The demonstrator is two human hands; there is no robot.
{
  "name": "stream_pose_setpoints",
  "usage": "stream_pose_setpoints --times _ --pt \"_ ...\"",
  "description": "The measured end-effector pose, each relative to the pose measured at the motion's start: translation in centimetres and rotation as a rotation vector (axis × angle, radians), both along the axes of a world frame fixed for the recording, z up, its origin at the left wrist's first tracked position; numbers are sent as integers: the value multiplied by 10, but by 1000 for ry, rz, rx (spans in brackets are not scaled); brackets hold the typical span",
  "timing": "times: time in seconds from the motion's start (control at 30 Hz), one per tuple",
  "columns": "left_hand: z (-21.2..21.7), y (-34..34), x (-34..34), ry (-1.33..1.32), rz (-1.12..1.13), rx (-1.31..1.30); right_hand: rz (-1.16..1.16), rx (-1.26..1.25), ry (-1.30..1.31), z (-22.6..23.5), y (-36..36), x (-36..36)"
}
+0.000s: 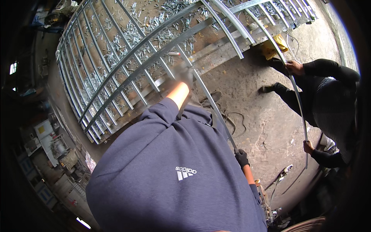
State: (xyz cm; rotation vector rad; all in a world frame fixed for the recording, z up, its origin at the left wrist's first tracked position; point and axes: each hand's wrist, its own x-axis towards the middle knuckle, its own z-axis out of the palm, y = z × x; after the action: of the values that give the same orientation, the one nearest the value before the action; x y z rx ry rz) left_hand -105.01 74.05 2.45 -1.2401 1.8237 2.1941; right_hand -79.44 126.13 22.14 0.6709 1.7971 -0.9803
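Running obliquely across the middle of the scene, one narrow metal bar [211, 101] reaches from above the near edge of the worktop [222, 58] to the person's right side. Of the person's two gloved hands, set well apart, the right hand [242, 158] is closed around the bar's near end; the left hand [187, 77] is at the bar's far part, close to the worktop, but is blurred, so its grip cannot be told. On the worktop, two long curved rails [166, 48] cross a row of more than ten slats [139, 93], with loose metal fasteners [176, 7], too many to count, scattered between and beyond them. One small red-and-white stick [174, 53] lies near the worktop's near edge. To the right, one co-worker [334, 104] holds a second bar [297, 94] with two hands, one at its middle part and one toward its near end. One yellow bag [280, 43] is by the worktop's right part; a dark cable [243, 123] lies looped on the floor [255, 100] between the two people.
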Motion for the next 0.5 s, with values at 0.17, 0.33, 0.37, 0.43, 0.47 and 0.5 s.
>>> stream_pose_setpoints --times 0.17,0.33,0.37,0.43,0.47,0.5 --pt "58 -8 -3 -145 -44 269 8 8 51 -78 -8 -17" --pt "97 -28 0 -104 -179 135 -1 -94 38 -86 -11 -10" --pt "98 -34 -1 -150 -209 45 82 -15 87 -82 -13 -7" --pt "98 -45 2 -87 -159 127 63 -30 119 -75 -18 -3" --pt "98 -51 1 -36 -160 117 -13 -99 45 -72 -19 -1" --pt "97 -57 0 -2 -153 127 -89 -185 20 -70 -22 -1"
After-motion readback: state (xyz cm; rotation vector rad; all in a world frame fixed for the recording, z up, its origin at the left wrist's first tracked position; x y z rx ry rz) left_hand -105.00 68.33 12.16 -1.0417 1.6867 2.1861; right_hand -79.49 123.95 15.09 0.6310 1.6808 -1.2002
